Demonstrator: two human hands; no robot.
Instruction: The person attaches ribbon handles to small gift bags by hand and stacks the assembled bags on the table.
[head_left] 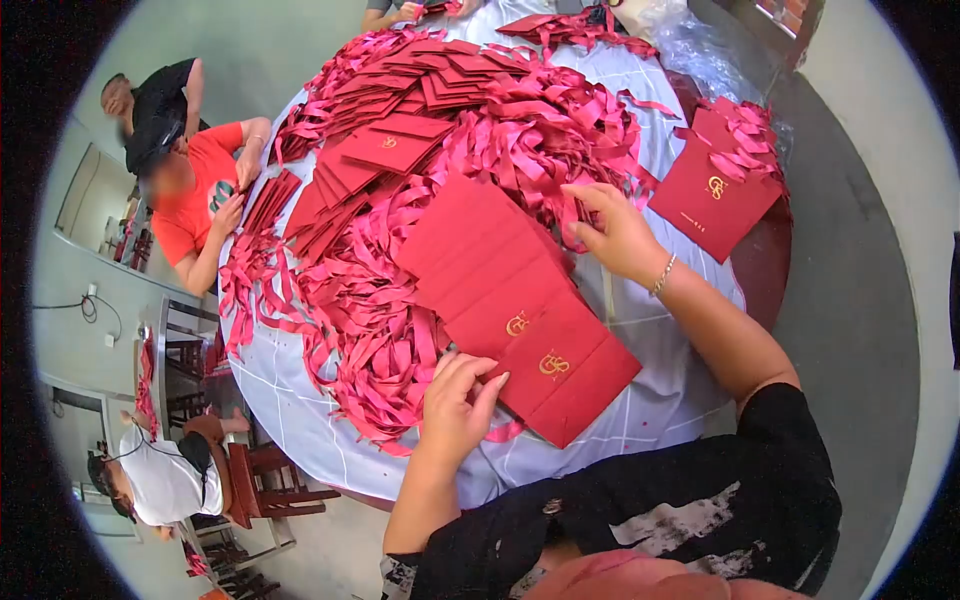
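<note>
A fanned stack of flat red paper gift bags (590, 385) with gold lettering lies in front of me, overlapping one another. My left hand (460, 405) is at the stack's near left edge, its thumb and curled fingers closed on the edge of a red paper bag. My right hand (612, 235) is over the stack's far right side, thumb and index finger apart. Pink ribbon handles (560, 205) lie right at its fingertips; whether it touches one is hard to tell. More ribbon handles (370, 340) spread in a tangled heap left of the stack.
A large pile of red bags (400, 90) covers the far side of the cloth-covered round table (680, 390). Another bag (715, 190) lies at the right edge, near clear plastic (700, 50). A person in orange (205, 180) handles bags at the left; others are around the room.
</note>
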